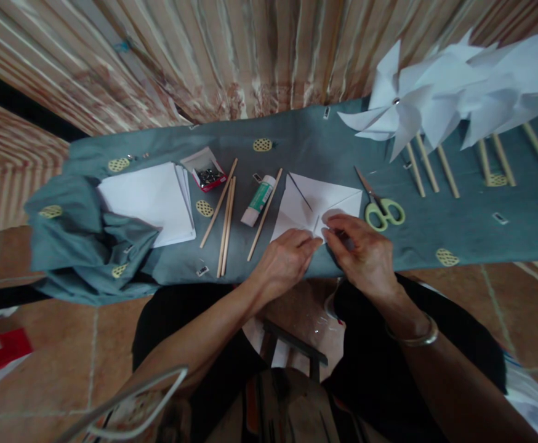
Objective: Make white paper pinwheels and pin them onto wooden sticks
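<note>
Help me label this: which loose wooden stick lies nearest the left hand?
The wooden stick between the glue stick and the cut paper; the other three lie left of the glue stick.

White sheet (313, 195) partly hidden behind left hand (290, 258), right hand (364, 252); red carton (1, 354) cut off at left edge.

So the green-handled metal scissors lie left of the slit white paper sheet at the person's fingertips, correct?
No, the side is wrong: the head view shows the green-handled metal scissors lying right of the slit white paper sheet at the person's fingertips.
</note>
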Tool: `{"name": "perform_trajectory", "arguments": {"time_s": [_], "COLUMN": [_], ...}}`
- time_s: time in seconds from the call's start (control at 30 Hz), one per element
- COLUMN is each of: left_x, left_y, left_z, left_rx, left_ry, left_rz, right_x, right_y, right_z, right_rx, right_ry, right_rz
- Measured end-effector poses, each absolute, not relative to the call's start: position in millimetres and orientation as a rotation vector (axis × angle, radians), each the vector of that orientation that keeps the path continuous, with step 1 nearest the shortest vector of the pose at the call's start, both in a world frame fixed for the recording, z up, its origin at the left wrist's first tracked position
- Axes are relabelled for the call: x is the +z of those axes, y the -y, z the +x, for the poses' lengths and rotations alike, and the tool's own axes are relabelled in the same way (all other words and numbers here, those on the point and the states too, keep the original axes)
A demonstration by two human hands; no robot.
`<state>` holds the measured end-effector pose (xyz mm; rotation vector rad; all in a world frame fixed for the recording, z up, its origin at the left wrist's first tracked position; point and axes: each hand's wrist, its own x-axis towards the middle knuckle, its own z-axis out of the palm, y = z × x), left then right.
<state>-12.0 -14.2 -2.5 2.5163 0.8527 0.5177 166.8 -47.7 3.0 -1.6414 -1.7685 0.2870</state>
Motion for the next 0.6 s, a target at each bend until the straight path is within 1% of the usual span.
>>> {"name": "perform_trajectory", "arguments": {"time_s": [0.23,0.6], "left_x": [-3.7,-4.2], "left_y": [14.5,15.9], "left_z": [-11.6,-11.0], "left_rx": [0.574,0.537], "left_ry": [-0.853,-0.885], "left_rz": [2.501,2.523], "right_x": [2.4,0.9], "right_y": [47.4,48.0], "right_z": [167.6,168.2], "right_rx": [0.27,0.299], "right_ry": [1.827,1.831], "right_rz": [-1.581,-1.567]}}
